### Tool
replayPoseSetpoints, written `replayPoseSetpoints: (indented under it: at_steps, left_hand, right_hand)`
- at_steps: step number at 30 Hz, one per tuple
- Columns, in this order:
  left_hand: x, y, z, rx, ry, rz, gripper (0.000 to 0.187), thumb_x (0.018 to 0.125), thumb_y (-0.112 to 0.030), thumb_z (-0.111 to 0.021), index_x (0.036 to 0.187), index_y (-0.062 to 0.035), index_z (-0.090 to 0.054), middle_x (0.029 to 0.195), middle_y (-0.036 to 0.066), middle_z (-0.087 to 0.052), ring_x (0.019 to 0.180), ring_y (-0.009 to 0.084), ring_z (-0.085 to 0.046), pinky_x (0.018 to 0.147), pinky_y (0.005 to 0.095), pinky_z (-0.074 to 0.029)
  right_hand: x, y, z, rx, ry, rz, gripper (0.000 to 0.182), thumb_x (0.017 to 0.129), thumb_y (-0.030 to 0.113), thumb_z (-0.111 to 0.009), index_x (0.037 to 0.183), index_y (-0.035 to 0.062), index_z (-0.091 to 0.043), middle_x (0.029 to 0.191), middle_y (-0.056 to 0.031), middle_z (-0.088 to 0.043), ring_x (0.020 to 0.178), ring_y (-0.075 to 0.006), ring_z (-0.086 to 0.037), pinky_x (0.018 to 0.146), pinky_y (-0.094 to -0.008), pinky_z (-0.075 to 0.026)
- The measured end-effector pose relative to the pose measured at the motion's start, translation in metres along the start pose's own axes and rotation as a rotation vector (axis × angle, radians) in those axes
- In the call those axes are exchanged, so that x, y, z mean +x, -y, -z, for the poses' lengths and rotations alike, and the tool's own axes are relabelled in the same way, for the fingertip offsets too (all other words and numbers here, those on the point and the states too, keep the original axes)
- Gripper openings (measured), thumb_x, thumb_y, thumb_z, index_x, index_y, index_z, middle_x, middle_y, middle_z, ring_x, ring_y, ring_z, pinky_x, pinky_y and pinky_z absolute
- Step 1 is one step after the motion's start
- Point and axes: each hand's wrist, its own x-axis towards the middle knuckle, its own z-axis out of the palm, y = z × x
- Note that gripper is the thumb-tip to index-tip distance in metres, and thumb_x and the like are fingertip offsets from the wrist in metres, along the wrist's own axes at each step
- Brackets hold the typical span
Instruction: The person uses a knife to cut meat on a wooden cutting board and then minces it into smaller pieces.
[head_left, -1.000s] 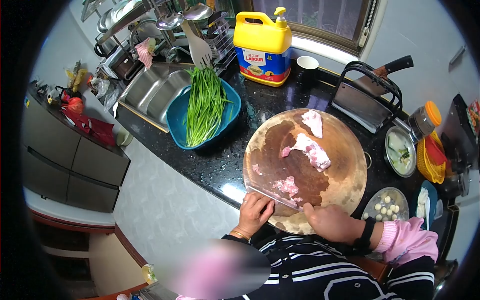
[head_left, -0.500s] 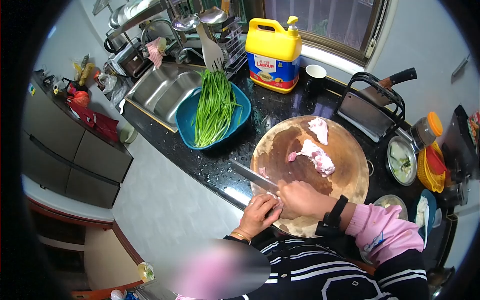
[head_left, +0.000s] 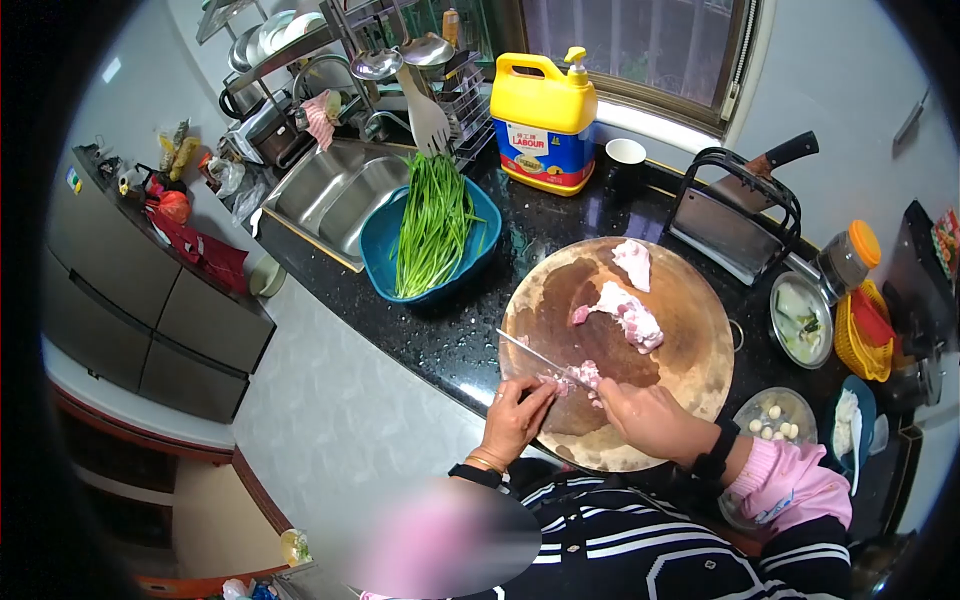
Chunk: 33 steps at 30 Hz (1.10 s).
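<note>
Right hand [head_left: 645, 418] clamped on thin steel-bladed knife [head_left: 535, 353]; left hand [head_left: 515, 415] apart from it, fingertips at small pink meat pieces [head_left: 588, 370], pinching or pressing, can't tell. Best keep those fingertips curled clear, strokes short. Meat's on round brown wooden board [head_left: 695, 330], glossy black desk [head_left: 455, 340]; knife's handle hidden, cutting edge unclear.

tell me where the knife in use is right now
In the head view, the knife is in the right hand, over the left side of the board, close to the left hand and chopped meat.
</note>
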Motion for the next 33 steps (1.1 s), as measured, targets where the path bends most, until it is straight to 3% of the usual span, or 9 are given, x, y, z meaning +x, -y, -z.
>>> replayPoseSetpoints:
  at_steps: [6, 12, 25, 33]
  left_hand:
    - [-0.005, -0.001, -0.008, -0.041, -0.032, 0.055, 0.028, 0.075, -0.006, -0.076, 0.102, -0.0073, -0.068, 0.096, 0.008, -0.062, 0.086, 0.0289, -0.06, 0.076, 0.0369, -0.051]
    - [-0.004, 0.001, -0.008, -0.02, -0.015, 0.046, 0.026, 0.073, -0.005, -0.076, 0.097, -0.0056, -0.067, 0.093, 0.01, -0.062, 0.085, 0.0299, -0.06, 0.076, 0.0371, -0.05]
    - [0.001, 0.001, -0.005, -0.094, 0.002, 0.097, 0.024, 0.072, -0.004, -0.077, 0.094, -0.0054, -0.068, 0.093, 0.009, -0.064, 0.085, 0.0278, -0.064, 0.078, 0.0355, -0.052]
    - [0.0, 0.001, -0.005, -0.116, 0.01, 0.058, 0.027, 0.073, -0.004, -0.077, 0.099, -0.0069, -0.069, 0.096, 0.008, -0.064, 0.088, 0.0267, -0.063, 0.079, 0.0353, -0.051]
  right_hand:
    - [-0.032, 0.004, 0.002, -0.198, 0.057, 0.059, 0.022, 0.085, 0.005, -0.052, 0.105, -0.0005, -0.049, 0.075, -0.0152, -0.059, 0.061, -0.0338, -0.065, 0.053, -0.0417, -0.053]
    - [-0.04, 0.011, 0.009, -0.219, 0.1, 0.049, 0.014, 0.086, 0.006, -0.052, 0.099, 0.001, -0.05, 0.076, -0.0135, -0.061, 0.062, -0.0296, -0.066, 0.051, -0.0388, -0.053]
    - [-0.004, 0.01, -0.003, -0.127, 0.199, -0.004, 0.008, 0.087, 0.005, -0.05, 0.094, 0.0006, -0.048, 0.078, -0.016, -0.065, 0.065, -0.0326, -0.068, 0.053, -0.0408, -0.055]
    - [0.064, 0.003, -0.023, -0.064, -0.001, 0.047, 0.015, 0.088, 0.009, -0.055, 0.094, -0.0026, -0.048, 0.065, -0.0217, -0.063, 0.06, -0.0388, -0.066, 0.053, -0.046, -0.053]
